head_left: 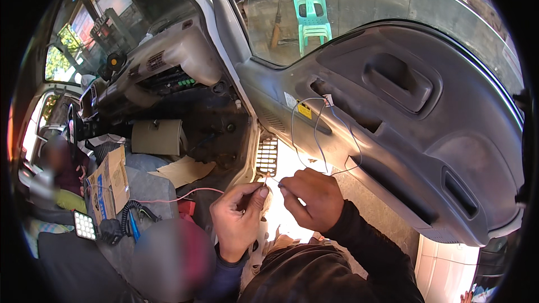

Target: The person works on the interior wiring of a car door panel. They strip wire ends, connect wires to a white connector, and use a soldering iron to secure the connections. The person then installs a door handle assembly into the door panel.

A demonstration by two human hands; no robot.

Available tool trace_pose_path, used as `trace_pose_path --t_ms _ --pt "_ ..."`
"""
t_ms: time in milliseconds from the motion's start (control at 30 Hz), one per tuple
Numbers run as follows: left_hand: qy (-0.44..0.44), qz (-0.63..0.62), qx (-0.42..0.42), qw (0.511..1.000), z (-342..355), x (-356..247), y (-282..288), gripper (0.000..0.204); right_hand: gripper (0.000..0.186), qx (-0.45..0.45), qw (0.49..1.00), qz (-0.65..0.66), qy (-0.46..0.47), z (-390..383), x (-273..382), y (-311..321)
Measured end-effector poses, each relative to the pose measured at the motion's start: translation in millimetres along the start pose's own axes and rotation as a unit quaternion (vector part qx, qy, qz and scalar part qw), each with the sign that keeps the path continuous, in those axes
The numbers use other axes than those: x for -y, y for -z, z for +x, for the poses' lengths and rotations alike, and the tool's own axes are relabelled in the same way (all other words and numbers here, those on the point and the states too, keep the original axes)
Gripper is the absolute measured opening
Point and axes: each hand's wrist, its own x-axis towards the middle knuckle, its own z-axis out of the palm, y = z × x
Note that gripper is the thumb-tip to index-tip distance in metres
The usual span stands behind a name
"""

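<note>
My left hand (236, 221) is closed, thumb and forefinger pinching a thin wire whose pale tip sticks up. A pink wire (196, 192) runs from the left to this hand. Just beside it, my right hand (317, 199) is also closed in a pinch on a thin dark wire. Their fingertips nearly meet over the bright door gap. Thin grey wires (352, 132) loop down toward my right hand from a white connector (328, 100) at an opening in the vehicle door panel (393, 151). Which loop ends in my fingers is hard to tell.
The door stands swung out on the right. On the left are the dashboard (193, 59), a cardboard box (108, 182), a coiled black cord (132, 213) and a lit lamp (85, 225). Blurred people are close by at left. Green stacked chairs (312, 17) stand outside.
</note>
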Motion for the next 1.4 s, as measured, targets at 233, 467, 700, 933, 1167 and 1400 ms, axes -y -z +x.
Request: trace_pose_path --t_ms 233,467,700,933,1167,1400 --pt "-0.026 0.013 -0.011 0.999 -3.0 2.3 1.0 0.017 0.008 0.006 0.999 -0.018 -0.026 -1.3 4.2 -2.8" --pt "-0.007 -0.005 -0.017 1.0 -3.2 1.7 -1.6 0.014 0.01 -0.025 0.999 -0.018 -0.015 -3.4 2.9 -1.4" --pt "0.004 -0.019 -0.018 1.0 -5.5 0.7 -2.6 0.012 0.012 -0.034 0.999 -0.013 -0.028 -5.6 5.1 3.9" --pt "-0.006 0.006 -0.023 1.0 -8.0 8.2 -3.3 0.014 0.014 -0.02 0.998 -0.039 -0.038 -11.1 3.9 5.9" --pt "-0.006 0.028 -0.018 0.999 -12.0 11.5 -2.3 0.018 0.016 -0.025 0.998 -0.041 -0.031 -17.2 1.9 6.4" --pt "-0.013 0.051 -0.002 0.999 -13.0 13.5 -1.7 0.022 0.015 -0.042 0.999 -0.019 -0.028 -21.5 0.3 9.5"
